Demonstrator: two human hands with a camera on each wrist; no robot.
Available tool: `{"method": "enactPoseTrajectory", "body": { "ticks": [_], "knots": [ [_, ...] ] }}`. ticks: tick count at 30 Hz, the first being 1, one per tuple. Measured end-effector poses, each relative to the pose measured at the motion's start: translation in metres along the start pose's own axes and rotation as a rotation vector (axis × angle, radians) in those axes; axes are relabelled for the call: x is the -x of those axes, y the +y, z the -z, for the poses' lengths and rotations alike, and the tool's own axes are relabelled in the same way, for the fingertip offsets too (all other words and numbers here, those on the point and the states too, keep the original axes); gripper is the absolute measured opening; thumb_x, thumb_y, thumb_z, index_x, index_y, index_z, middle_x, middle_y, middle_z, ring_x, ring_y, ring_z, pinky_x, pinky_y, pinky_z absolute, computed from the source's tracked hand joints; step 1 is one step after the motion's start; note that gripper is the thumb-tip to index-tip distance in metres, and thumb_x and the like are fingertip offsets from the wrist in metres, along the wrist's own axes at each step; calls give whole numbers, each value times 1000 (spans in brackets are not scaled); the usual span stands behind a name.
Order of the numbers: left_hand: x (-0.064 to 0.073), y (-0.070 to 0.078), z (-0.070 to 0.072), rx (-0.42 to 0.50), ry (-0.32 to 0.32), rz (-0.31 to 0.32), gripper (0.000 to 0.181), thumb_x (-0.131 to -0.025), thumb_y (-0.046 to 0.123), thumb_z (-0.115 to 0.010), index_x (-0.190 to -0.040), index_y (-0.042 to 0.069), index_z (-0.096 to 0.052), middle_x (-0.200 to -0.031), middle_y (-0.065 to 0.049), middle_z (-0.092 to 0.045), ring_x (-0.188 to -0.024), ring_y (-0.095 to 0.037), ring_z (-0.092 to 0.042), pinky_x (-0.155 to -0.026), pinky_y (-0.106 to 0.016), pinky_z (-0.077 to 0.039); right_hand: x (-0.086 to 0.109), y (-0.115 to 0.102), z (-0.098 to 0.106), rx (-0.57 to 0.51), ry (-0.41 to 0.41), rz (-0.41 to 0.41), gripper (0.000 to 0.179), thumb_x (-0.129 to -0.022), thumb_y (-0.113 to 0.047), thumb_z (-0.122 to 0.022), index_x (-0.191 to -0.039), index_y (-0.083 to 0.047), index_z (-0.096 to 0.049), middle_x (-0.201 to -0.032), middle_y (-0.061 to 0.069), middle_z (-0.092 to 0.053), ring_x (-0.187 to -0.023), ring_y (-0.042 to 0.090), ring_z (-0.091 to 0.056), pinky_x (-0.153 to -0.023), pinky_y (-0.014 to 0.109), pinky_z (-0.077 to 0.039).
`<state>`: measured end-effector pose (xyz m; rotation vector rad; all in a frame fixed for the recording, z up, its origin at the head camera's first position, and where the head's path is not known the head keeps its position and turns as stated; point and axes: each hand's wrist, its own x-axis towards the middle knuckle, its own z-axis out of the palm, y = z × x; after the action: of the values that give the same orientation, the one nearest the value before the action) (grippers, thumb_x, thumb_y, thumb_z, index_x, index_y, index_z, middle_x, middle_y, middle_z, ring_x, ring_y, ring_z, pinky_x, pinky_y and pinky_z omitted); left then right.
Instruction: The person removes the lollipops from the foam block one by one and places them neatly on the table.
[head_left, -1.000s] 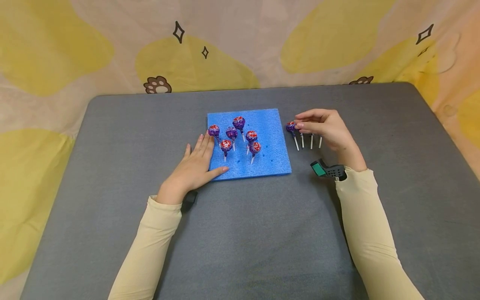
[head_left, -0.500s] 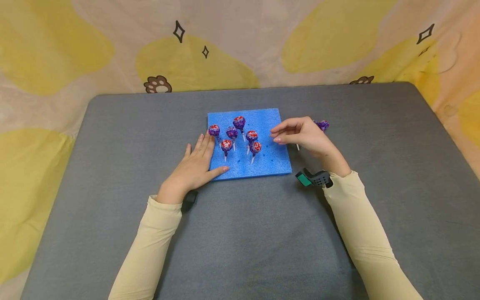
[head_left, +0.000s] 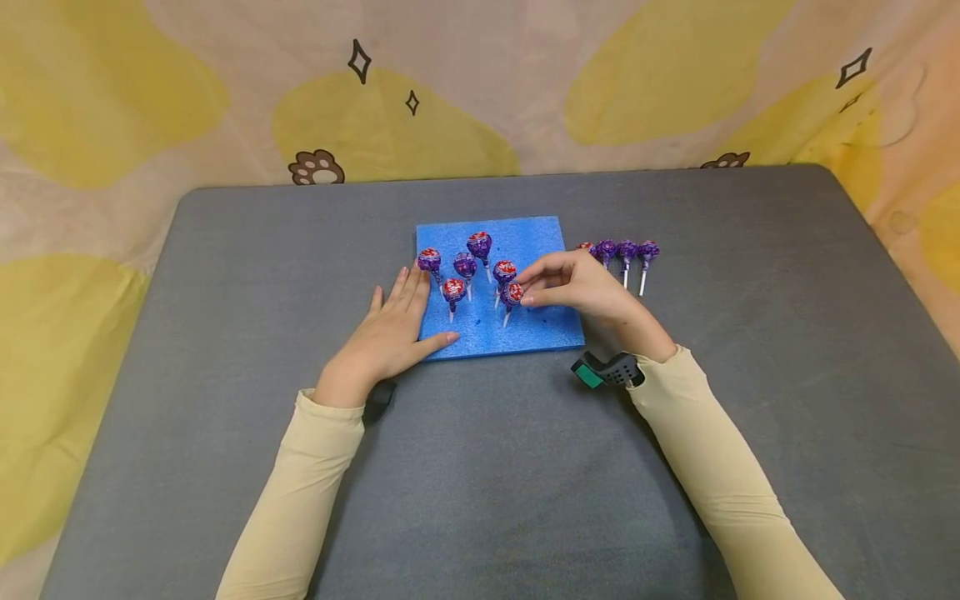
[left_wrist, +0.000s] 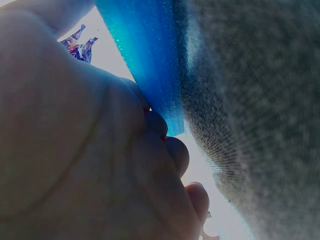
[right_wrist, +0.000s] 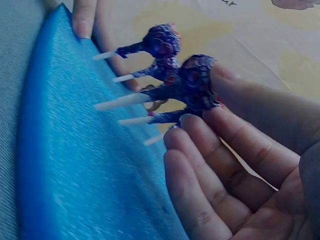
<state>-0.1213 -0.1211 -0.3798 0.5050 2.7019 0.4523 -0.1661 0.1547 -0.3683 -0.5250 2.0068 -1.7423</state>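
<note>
Several wrapped lollipops, one of them a red-and-purple lollipop, stand by their white sticks in a blue foam board. My right hand pinches the head of the front right lollipop between thumb and index finger; its stick meets the foam, and the remaining fingers are loosely bent. Spread over the board's left edge, my left hand rests with straight fingers and thumb on the foam. The left wrist view shows that hand's fingers against the foam's side.
To the right of the board, several more lollipops lie in a row on the grey table, partly hidden by my right hand. Small holes dot the right part of the foam. A patterned cloth hangs behind the table.
My right hand has moved left from the lollipops on the table, without carrying one, to the front right lollipop in the foam. My left hand has stayed in place.
</note>
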Motion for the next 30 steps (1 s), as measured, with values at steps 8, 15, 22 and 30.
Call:
{"method": "enactPoseTrajectory", "body": {
  "ticks": [8, 15, 22, 30],
  "knots": [
    [1, 1, 1, -1, 2, 4, 94, -92, 57, -47, -149, -1, 0, -156, -15, 9, -142, -28, 11, -111, -54, 4, -2, 2, -9, -68, 21, -18, 22, -78, 8, -71, -99, 6, -67, -84, 5, -69, -77, 14, -66, -70, 26, -52],
    [1, 0, 0, -1, 0, 6, 93, -92, 57, -46, -149, 0, 0, -156, -14, 10, -142, -28, 11, -111, -54, 4, -3, 4, -12, -101, 43, -29, 19, -78, 8, -71, -96, 5, -67, -83, 5, -70, -78, 15, -67, -72, 27, -54],
    [1, 0, 0, 0, -2, 4, 93, -92, 56, -47, -149, 0, 1, -156, -15, 10, -142, -27, 12, -111, -54, 4, -3, 6, -12, -131, 40, -11, 18, -78, 9, -70, -94, 4, -67, -82, 6, -69, -76, 14, -67, -71, 27, -54],
    [2, 1, 1, 8, 3, 5, 93, -92, 57, -46, -149, 0, 1, -156, -13, 11, -142, -27, 12, -111, -54, 5, -3, 8, -9, -154, 29, 24, 17, -78, 10, -69, -94, 3, -68, -82, 6, -70, -76, 15, -67, -72, 28, -54]
  ]
}}
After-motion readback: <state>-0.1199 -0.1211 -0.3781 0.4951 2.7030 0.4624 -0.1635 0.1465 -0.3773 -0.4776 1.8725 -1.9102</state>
